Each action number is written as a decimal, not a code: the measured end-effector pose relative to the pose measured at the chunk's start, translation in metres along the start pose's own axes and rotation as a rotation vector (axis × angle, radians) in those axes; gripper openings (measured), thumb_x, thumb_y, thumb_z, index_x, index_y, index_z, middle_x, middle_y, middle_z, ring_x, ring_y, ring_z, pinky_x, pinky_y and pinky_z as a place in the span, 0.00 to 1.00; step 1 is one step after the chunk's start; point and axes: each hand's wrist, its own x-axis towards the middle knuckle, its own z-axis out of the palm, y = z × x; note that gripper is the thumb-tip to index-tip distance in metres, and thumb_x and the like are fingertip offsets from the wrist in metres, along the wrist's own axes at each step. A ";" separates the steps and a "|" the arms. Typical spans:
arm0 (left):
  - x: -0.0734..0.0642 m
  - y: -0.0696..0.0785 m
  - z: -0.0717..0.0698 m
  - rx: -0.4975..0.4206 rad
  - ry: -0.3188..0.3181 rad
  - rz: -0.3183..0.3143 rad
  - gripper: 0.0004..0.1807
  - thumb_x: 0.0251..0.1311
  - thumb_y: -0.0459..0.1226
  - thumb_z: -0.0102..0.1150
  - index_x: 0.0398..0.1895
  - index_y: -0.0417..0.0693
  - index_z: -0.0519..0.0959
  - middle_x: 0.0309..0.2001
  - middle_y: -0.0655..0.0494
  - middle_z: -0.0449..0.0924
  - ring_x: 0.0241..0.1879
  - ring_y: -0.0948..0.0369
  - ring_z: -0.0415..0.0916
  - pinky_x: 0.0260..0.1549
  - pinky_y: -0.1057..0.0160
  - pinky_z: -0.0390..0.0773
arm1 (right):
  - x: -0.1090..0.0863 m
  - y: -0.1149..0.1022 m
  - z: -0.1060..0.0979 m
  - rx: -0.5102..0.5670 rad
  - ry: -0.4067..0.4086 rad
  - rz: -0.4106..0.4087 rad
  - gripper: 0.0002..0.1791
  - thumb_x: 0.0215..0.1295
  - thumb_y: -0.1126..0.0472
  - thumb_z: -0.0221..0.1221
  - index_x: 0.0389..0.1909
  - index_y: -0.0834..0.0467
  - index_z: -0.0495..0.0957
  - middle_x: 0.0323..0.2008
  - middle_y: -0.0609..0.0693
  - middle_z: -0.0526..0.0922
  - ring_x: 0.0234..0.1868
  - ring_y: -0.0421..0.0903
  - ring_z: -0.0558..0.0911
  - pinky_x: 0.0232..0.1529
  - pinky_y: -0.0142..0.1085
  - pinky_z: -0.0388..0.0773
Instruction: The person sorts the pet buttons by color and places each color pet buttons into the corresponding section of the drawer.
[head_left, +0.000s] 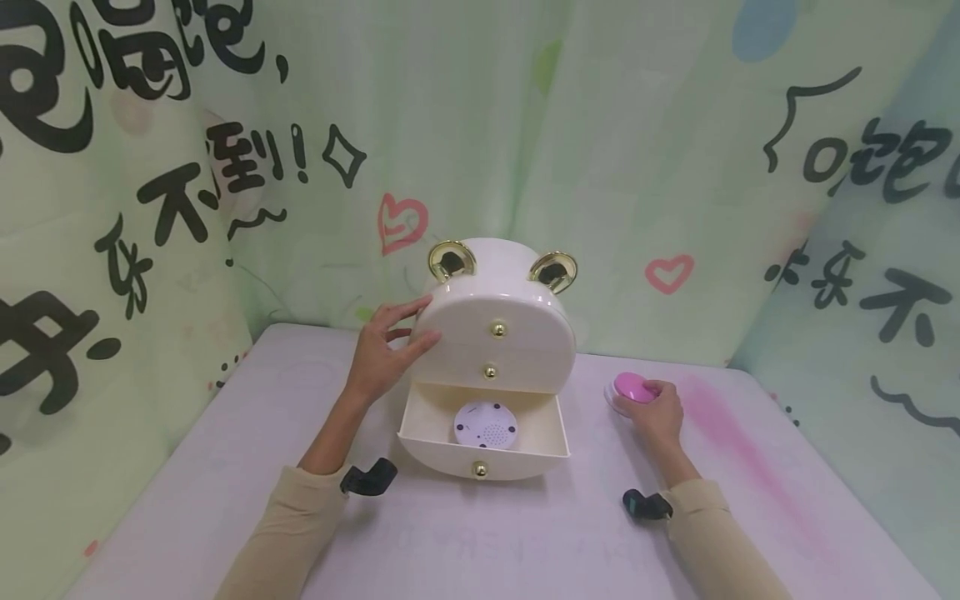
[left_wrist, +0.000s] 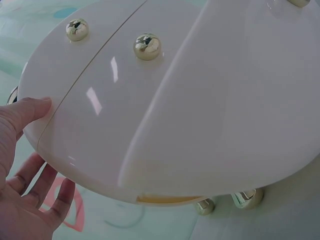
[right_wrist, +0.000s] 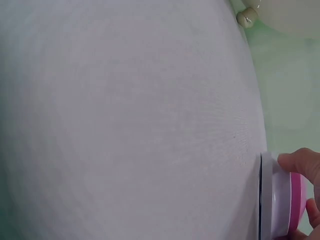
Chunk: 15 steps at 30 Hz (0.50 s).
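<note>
A white cabinet [head_left: 491,346] with gold ears and round gold knobs stands on the table. Its bottom drawer [head_left: 483,458] is pulled out, and a white disc [head_left: 486,425] with small dark dots and a patch of holes lies inside. My left hand [head_left: 386,350] touches the cabinet's left side, its thumb on the front face and its other fingers spread; in the left wrist view, the thumb [left_wrist: 35,107] lies near a drawer seam. Off to the right, my right hand [head_left: 660,417] grips a round pink-topped push button [head_left: 632,387] with a white base [right_wrist: 281,200] by its edge.
The table [head_left: 495,542] has a pale cover with a pink streak on the right. A printed curtain [head_left: 637,167] encloses the back and both sides. Dark wrist cameras [head_left: 369,478] sit at both sleeves.
</note>
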 end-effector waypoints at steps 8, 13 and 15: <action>0.000 0.000 0.000 0.005 0.001 0.003 0.29 0.58 0.33 0.73 0.65 0.44 0.80 0.57 0.43 0.77 0.62 0.50 0.73 0.56 0.46 0.80 | -0.002 -0.002 0.000 -0.029 0.020 -0.013 0.38 0.63 0.60 0.67 0.67 0.73 0.62 0.64 0.74 0.68 0.67 0.70 0.67 0.71 0.60 0.64; 0.000 0.001 0.000 0.002 0.002 0.004 0.29 0.58 0.33 0.74 0.64 0.44 0.80 0.57 0.42 0.77 0.62 0.50 0.74 0.56 0.46 0.80 | -0.001 -0.001 0.001 -0.031 -0.005 -0.003 0.39 0.63 0.60 0.67 0.68 0.72 0.59 0.65 0.74 0.66 0.68 0.70 0.66 0.71 0.60 0.64; -0.001 0.001 0.000 -0.003 0.003 0.004 0.29 0.58 0.33 0.74 0.64 0.44 0.80 0.56 0.42 0.77 0.62 0.50 0.74 0.56 0.46 0.80 | -0.001 0.000 0.000 -0.031 -0.019 0.001 0.40 0.63 0.61 0.67 0.69 0.71 0.58 0.66 0.74 0.65 0.69 0.70 0.66 0.71 0.60 0.64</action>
